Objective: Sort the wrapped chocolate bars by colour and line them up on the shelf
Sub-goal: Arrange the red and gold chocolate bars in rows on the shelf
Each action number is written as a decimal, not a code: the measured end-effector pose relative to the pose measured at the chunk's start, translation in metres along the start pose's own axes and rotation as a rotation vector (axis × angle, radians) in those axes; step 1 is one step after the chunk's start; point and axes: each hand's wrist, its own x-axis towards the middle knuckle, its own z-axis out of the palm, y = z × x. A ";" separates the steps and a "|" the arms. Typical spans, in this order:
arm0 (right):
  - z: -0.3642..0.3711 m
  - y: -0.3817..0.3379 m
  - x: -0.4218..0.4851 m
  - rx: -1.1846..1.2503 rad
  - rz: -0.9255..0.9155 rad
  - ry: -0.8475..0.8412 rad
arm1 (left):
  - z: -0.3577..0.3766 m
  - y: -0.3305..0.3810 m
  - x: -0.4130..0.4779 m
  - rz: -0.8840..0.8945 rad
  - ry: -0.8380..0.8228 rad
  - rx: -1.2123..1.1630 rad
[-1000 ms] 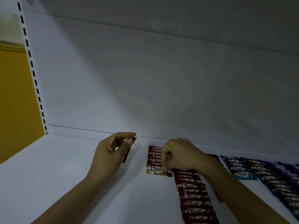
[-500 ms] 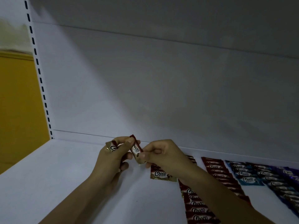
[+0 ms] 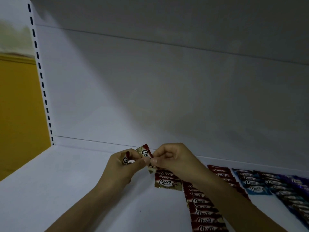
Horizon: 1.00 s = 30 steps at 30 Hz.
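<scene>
My left hand (image 3: 122,166) is raised over the white shelf (image 3: 58,185) and grips a small bunch of red "Choco" bars (image 3: 125,160). My right hand (image 3: 170,158) pinches one red bar (image 3: 145,154) that stands tilted between both hands; my left fingertips touch it too. Below them lies a short row of red bars (image 3: 168,181). A longer red row (image 3: 203,213) runs toward me. More red bars (image 3: 220,173) sit behind my right forearm, then blue bars (image 3: 250,183) and purple bars (image 3: 294,195) to the right.
The shelf's white back panel (image 3: 150,97) rises close behind my hands. A slotted upright (image 3: 42,84) marks the shelf's left end, with a yellow wall (image 3: 18,111) beyond it. Bare shelf surface stretches left of the rows.
My right hand left the short red row, rose and took hold of a red bar from the bunch in my left hand. The view drifted so the rows shifted right.
</scene>
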 end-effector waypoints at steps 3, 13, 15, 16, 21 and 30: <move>-0.014 -0.001 0.000 -0.093 0.037 -0.022 | 0.004 -0.001 -0.002 0.001 0.048 0.010; -0.029 0.006 -0.006 -0.729 0.193 -0.276 | 0.006 -0.015 0.003 -0.050 0.146 0.169; -0.029 0.005 -0.006 -0.756 0.182 -0.258 | 0.005 -0.016 0.005 -0.051 0.153 0.163; -0.029 0.005 -0.006 -0.761 0.182 -0.255 | 0.004 -0.017 0.005 -0.051 0.151 0.160; -0.026 0.009 -0.005 -0.799 0.159 -0.244 | 0.004 -0.019 0.005 -0.043 0.111 0.122; -0.030 0.008 -0.004 -0.684 0.171 -0.195 | 0.009 -0.018 0.008 0.022 -0.038 -0.169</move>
